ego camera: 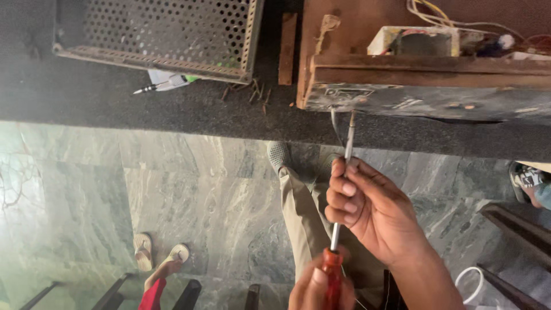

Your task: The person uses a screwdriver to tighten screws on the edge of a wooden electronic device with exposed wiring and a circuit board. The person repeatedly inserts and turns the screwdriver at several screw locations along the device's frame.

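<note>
Nearest us, our left hand (314, 289) wraps shut around the red handle of a screwdriver (340, 212). Our right hand (373, 209), just beyond, pinches the steel shaft between curled fingers. Its tip meets the near face of a rusty metal box (425, 95) on a dark counter (143, 103), beside a thin wire (334, 123). Far left we see a perforated tray (166, 34) and a pen (163, 85). Sandalled feet (158, 252) stand on the marble floor (189, 189) below.
</note>
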